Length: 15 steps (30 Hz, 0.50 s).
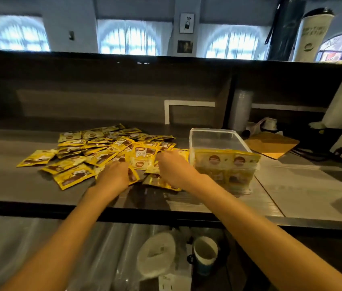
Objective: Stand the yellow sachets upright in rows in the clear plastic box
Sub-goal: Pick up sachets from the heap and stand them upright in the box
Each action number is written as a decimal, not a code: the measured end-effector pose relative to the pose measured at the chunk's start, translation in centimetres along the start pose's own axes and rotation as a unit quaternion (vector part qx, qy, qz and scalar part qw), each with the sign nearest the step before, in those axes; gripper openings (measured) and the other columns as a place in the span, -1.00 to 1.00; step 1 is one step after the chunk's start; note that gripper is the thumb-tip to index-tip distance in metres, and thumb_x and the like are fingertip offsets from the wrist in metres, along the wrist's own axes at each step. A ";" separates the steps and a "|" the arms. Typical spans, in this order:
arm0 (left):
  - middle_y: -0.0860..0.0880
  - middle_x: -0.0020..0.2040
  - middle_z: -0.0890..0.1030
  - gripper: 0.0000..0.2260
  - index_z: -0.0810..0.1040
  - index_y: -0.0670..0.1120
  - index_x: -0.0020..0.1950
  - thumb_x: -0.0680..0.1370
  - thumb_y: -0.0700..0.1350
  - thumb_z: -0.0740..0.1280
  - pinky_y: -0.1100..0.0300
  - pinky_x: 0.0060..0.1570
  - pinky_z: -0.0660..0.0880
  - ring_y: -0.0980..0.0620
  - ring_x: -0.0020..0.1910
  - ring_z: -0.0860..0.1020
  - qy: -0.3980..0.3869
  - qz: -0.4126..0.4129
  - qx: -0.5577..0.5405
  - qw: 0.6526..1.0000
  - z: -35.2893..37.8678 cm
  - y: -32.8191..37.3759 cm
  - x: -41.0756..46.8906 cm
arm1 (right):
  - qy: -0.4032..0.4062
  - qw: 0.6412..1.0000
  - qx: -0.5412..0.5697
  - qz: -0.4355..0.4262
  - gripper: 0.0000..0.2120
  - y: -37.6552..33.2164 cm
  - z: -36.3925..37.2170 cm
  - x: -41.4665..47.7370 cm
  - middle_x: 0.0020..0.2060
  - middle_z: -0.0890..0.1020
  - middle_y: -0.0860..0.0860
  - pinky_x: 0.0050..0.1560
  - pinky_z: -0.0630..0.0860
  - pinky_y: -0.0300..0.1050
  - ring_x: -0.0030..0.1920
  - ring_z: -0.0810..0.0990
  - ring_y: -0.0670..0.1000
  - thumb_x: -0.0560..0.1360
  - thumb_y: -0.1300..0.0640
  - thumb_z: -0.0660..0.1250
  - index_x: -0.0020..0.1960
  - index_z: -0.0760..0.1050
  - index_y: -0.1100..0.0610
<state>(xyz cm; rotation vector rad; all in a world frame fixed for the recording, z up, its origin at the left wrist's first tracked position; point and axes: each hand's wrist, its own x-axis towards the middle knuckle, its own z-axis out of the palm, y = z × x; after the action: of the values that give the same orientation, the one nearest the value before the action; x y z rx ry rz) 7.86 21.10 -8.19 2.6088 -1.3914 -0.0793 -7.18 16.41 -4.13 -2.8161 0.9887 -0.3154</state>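
Here, both hands down on loose yellow sachets strewn across the counter, left of the clear plastic box; left hand and right hand fingers hidden, grip unclear. Few sachets upright at box's near wall.

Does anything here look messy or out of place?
Yes: most yellow sachets lie flat in a loose, overlapping heap on the counter, left of the clear box, which holds only one upright row at its near end.

Single head-worn view, forward and down, close above counter
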 end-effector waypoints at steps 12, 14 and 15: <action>-0.11 0.45 0.30 -0.36 0.24 -0.09 0.45 0.46 0.05 0.39 0.06 0.32 0.31 -0.09 0.43 0.27 0.004 0.014 -0.108 0.994 0.0 -1.5 -0.4 | -0.060 0.985 0.031 0.156 -0.28 1.8 1.7 4.0 0.40 0.23 0.23 0.36 0.29 0.06 0.41 0.25 0.24 0.44 0.01 0.39 0.44 0.12 0.20; -0.12 0.48 0.23 -0.28 0.21 -0.09 0.47 0.40 0.01 0.46 0.04 0.36 0.28 -0.10 0.46 0.21 0.020 -0.014 -0.145 0.989 -0.2 -0.9 -0.3 | -0.025 0.987 0.038 0.156 -0.21 1.7 1.5 3.9 0.39 0.19 0.22 0.35 0.31 0.03 0.39 0.24 0.23 0.38 0.01 0.46 0.43 0.11 0.21; -0.14 0.49 0.19 -0.22 0.16 -0.10 0.49 0.38 -0.03 0.48 0.02 0.38 0.26 -0.12 0.48 0.17 0.025 -0.042 -0.166 0.985 -0.4 -0.7 -0.2 | -0.017 0.987 0.032 0.154 -0.21 1.6 1.4 3.9 0.37 0.20 0.21 0.34 0.32 0.01 0.38 0.25 0.22 0.37 0.01 0.47 0.42 0.13 0.22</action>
<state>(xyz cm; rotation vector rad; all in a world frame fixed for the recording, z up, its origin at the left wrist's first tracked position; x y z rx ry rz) 8.38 21.75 -7.94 2.3732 -1.1403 -0.2339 -4.87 12.82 -5.20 -2.5509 1.3547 -0.2538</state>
